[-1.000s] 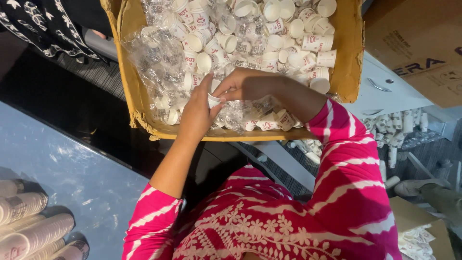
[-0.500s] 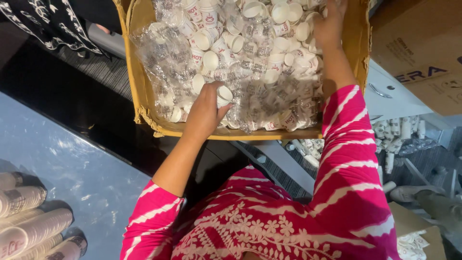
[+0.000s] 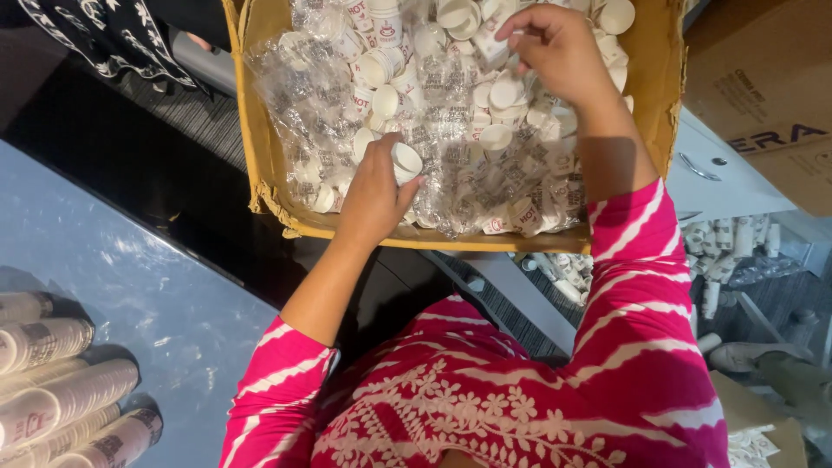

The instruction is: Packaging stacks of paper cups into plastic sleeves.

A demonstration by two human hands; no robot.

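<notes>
Head view: my left hand [image 3: 374, 195] is closed round a small white paper cup [image 3: 405, 161] inside the brown cardboard box [image 3: 260, 130]. My right hand [image 3: 559, 48] pinches another cup I can barely make out among clear plastic sleeves [image 3: 451, 147]; the box's far end is cut off.
</notes>
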